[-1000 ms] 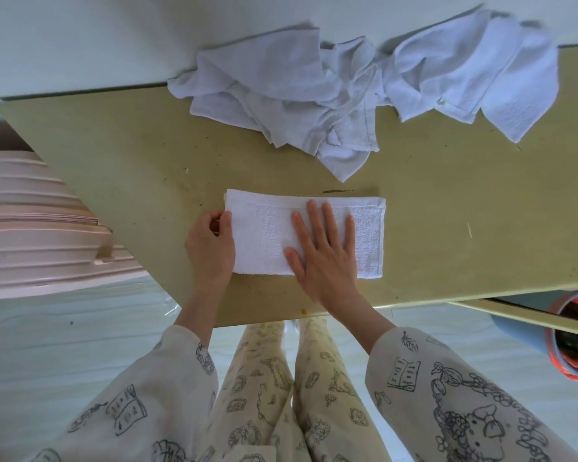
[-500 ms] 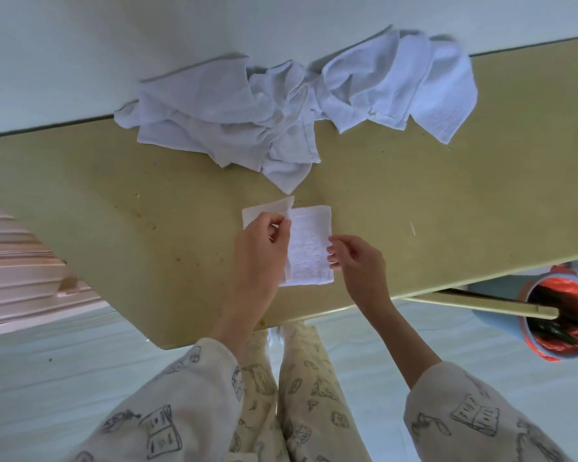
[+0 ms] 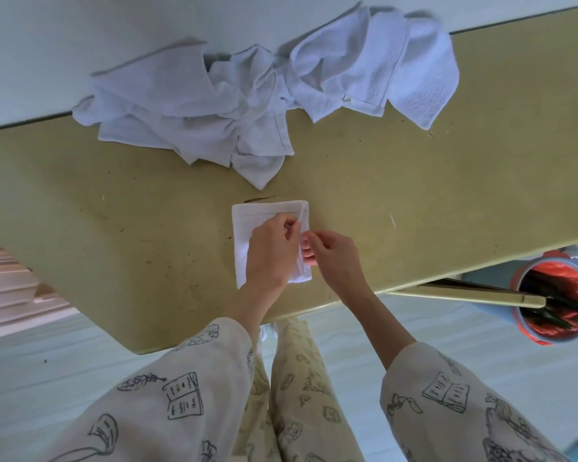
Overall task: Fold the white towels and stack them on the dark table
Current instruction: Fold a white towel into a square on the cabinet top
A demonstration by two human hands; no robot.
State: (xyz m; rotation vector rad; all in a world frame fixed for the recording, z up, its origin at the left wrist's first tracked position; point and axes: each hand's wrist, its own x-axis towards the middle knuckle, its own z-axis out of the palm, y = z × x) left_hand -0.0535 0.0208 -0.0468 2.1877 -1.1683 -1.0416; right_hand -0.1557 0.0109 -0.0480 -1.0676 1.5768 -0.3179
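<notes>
We see the folded towel lying near the front edge of the table; the left hand lies over it, fingers curled, pinching its right edge; the right hand pinches that same edge alongside; unfolded towels are heaped well behind.

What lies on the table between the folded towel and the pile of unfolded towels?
In the head view, only bare table separates the folded towel from the pile of unfolded towels, apart from a small dark mark.

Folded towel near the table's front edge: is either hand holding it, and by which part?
Both hands pinch the folded towel at its right edge: the left hand from above, the right hand from the side.
</notes>
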